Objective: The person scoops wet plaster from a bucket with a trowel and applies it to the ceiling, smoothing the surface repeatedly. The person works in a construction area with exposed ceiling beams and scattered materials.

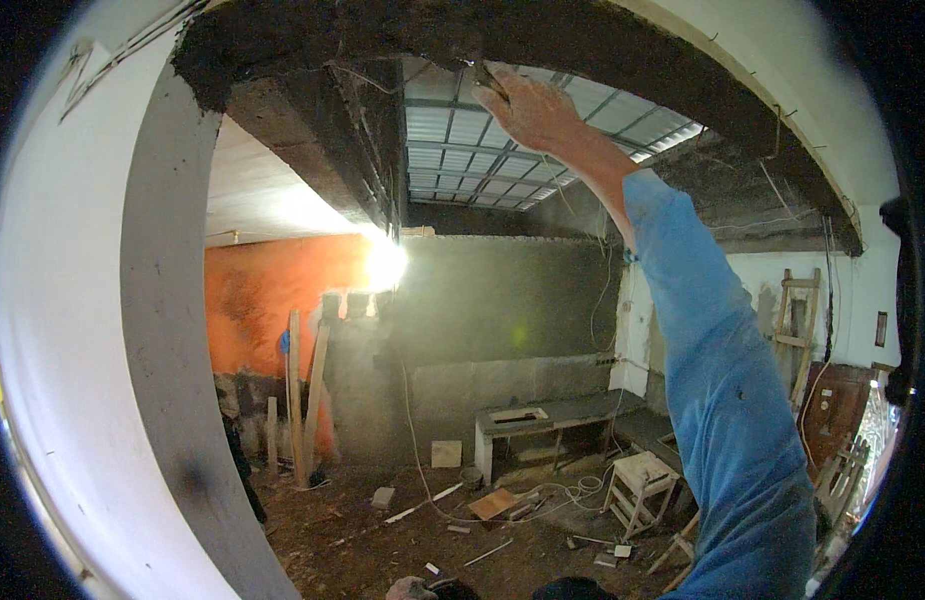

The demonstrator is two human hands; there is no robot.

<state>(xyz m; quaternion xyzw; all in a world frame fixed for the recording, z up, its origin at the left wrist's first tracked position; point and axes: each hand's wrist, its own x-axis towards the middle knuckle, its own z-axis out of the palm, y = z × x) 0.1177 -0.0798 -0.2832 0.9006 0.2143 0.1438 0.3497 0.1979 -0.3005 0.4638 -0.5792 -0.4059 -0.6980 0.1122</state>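
Note:
My right hand [530, 108] is raised overhead on a blue-sleeved arm [722, 400], pressed against the dark wet mortar [542, 40] on the underside of a curved arch. Its fingers curl toward a small dark edge [488, 80] at the mortar; whether that is a tool in its grip is unclear. My left hand is out of the picture. The arch's left leg [172, 330] is smooth grey, next to a white wall face [62, 300].
Beyond the arch lies a rough room with an orange wall [272, 290], a grey plastered wall [502, 300], a concrete counter [552, 415], a wooden stool [640, 485], leaning planks [307, 400], a wooden ladder [797, 330], cables and scraps on the dirt floor [462, 530], and a corrugated roof [482, 150].

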